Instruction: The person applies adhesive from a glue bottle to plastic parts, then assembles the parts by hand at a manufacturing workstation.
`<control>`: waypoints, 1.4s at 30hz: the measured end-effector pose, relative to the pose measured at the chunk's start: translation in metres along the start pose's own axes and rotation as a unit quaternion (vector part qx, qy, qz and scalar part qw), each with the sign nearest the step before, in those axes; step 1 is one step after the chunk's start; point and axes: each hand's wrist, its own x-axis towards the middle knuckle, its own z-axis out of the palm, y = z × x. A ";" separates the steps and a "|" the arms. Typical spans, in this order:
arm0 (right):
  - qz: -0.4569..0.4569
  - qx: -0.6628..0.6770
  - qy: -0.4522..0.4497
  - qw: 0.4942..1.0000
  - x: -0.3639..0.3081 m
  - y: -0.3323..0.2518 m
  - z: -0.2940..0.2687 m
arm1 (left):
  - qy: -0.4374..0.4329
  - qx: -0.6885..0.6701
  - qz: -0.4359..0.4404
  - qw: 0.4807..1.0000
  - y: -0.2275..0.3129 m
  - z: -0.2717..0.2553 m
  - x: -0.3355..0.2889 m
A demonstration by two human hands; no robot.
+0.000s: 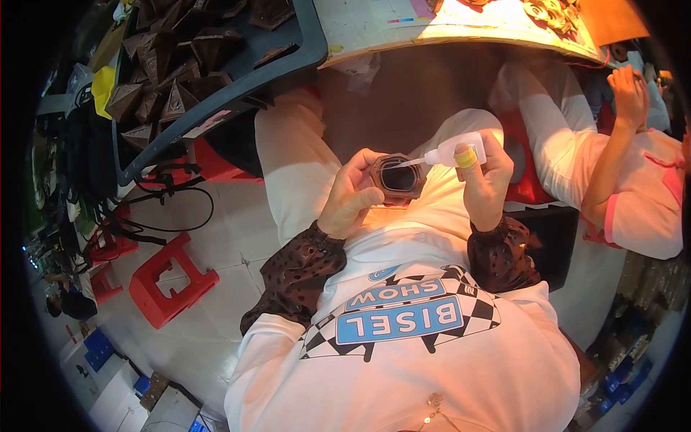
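Between the fingers and thumb of my left hand is a brown, many-sided hollow piece, its dark opening turned up. My right hand grips a small white squeeze bottle, tilted so its thin nozzle points left. The nozzle's tip reaches over the opening of the brown piece; whether it touches the inner wall I cannot tell. A yellow band wraps my right thumb. Both hands are above my lap.
A dark tray at the upper left holds several brown angular pieces. A pale worktable spans the top. Red stools stand on the floor at left, near black cables. Another person sits close on my right.
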 end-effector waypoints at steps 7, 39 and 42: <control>-0.001 -0.013 0.007 1.000 0.001 -0.001 0.001 | 0.012 0.006 -0.004 1.000 0.000 0.000 -0.001; -0.016 -0.042 0.034 0.998 0.002 0.010 -0.001 | 0.061 0.081 -0.003 0.995 -0.002 0.006 -0.003; -0.008 -0.054 0.033 0.998 0.001 0.006 -0.003 | 0.065 0.061 -0.013 0.996 0.000 0.007 -0.002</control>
